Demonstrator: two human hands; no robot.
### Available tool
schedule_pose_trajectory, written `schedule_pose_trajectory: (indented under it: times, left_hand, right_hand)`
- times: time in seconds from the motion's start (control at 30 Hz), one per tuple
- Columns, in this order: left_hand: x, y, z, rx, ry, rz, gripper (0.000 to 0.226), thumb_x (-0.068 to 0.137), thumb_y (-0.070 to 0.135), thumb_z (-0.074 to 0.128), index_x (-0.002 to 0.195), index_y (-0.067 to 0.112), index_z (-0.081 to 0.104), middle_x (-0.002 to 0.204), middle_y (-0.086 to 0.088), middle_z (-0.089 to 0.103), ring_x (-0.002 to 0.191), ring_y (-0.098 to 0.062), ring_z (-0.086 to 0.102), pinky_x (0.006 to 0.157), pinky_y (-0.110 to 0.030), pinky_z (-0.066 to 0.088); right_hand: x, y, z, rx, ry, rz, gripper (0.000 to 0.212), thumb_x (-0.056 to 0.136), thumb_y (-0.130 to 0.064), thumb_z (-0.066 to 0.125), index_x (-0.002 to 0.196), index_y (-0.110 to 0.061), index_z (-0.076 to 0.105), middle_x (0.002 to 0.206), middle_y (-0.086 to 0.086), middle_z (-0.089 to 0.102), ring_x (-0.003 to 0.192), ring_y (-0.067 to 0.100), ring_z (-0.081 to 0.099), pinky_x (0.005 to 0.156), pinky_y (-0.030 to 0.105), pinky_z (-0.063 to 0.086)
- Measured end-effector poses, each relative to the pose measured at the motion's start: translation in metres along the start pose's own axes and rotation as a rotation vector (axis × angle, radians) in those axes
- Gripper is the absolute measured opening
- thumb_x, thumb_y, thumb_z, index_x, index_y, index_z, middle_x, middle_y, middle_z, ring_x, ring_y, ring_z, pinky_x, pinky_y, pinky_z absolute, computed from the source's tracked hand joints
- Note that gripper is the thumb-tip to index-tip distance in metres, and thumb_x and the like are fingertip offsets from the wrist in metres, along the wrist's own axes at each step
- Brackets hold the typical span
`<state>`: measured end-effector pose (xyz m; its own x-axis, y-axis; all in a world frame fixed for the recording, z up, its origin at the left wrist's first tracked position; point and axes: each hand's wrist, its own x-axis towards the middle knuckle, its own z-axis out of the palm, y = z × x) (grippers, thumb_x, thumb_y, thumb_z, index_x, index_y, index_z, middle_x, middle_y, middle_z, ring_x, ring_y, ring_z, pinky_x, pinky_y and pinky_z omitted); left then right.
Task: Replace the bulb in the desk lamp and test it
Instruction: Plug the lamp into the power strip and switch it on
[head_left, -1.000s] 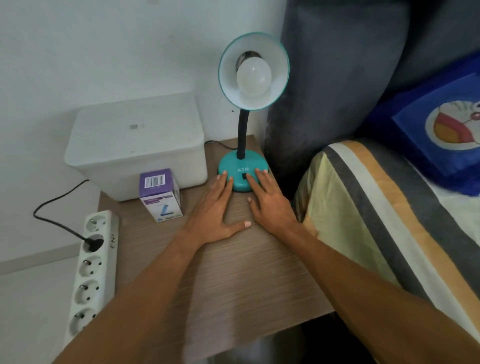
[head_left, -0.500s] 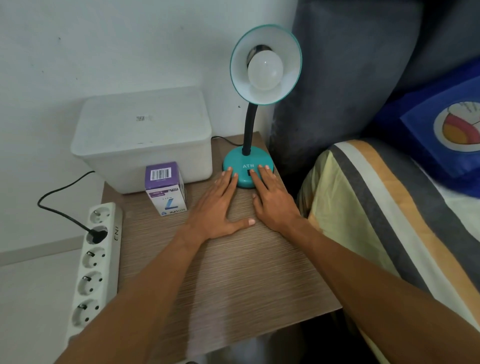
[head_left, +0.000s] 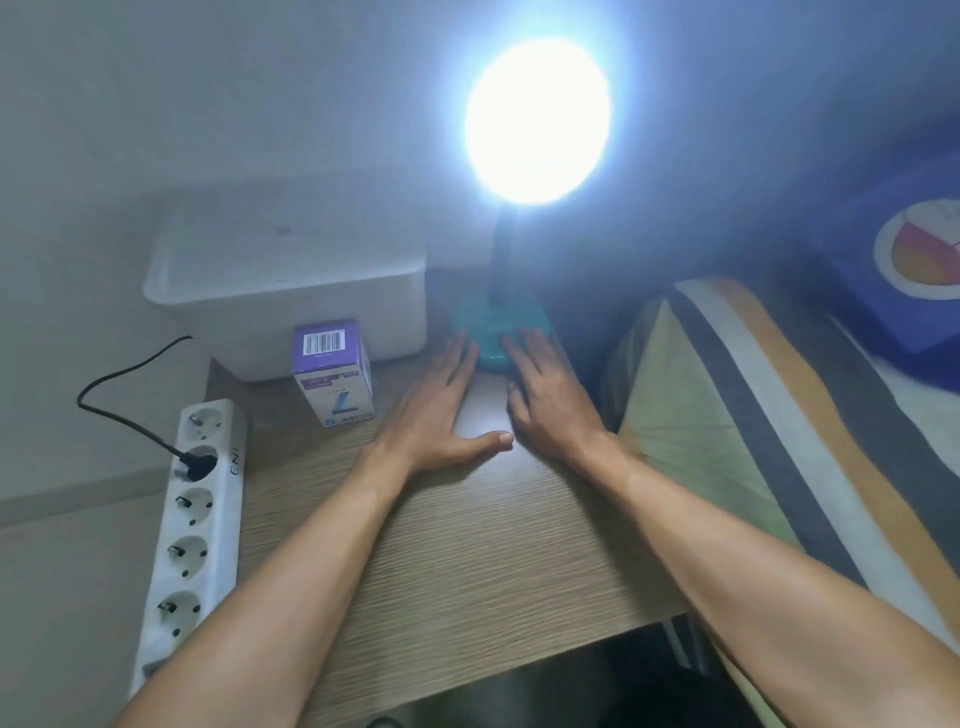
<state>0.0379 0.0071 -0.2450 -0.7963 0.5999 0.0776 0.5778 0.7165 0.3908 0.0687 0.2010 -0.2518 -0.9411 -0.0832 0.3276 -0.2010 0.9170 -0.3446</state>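
Now lit; left hand (head_left: 441, 415) and right hand (head_left: 550, 400) flat, open, fingertips on lamp base (head_left: 496, 325). Could bump switch, kill light.

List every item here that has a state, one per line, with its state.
Desk lamp: lit.
Power strip: one black plug in, other sockets free.
Bulb box: upright, closed.
White storage bin: lid on.
Left hand: flat, fingertips at lamp base.
Right hand: flat, fingertips on lamp base.

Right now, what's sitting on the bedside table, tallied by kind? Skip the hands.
Desk lamp, lit: 1
White storage box: 1
Purple-and-white bulb carton: 1
White power strip, one black plug in it: 1
Total: 4
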Motion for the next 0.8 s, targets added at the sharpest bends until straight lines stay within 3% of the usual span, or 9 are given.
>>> schedule_pose_trajectory:
  times: [0.17,0.4,0.8]
  left_hand:
    - [0.0005,-0.0005,0.0,-0.002,0.002,0.007,0.126,0.076,0.082,0.062,0.164,0.014,0.003,0.172,-0.005,-0.008,0.159,-0.016,-0.004,0.128,-0.032,0.008]
    - [0.0022,-0.0016,0.0007,0.021,0.01,0.016,0.128,0.072,0.09,0.048,0.164,0.012,0.005,0.172,-0.007,-0.005,0.159,-0.018,-0.002,0.129,-0.035,0.011]
    - [0.0018,-0.0017,0.0006,0.034,0.01,0.019,0.128,0.073,0.09,0.049,0.164,0.012,0.004,0.172,-0.009,-0.006,0.159,-0.019,-0.003,0.128,-0.031,0.006]
  right_hand:
    - [0.0011,0.0005,0.001,-0.008,-0.013,0.002,0.065,0.084,-0.013,0.05,0.147,-0.006,0.039,0.151,0.019,0.037,0.142,0.036,0.03,0.121,0.043,0.021]
    - [0.0004,0.0006,0.002,-0.002,-0.025,0.018,0.063,0.086,-0.012,0.053,0.148,-0.006,0.04,0.153,0.02,0.036,0.144,0.036,0.029,0.121,0.04,0.022]
    - [0.0006,-0.0008,0.0004,-0.015,-0.054,0.043,0.064,0.087,-0.015,0.052,0.149,-0.008,0.037,0.155,0.02,0.034,0.145,0.036,0.027,0.121,0.043,0.023]
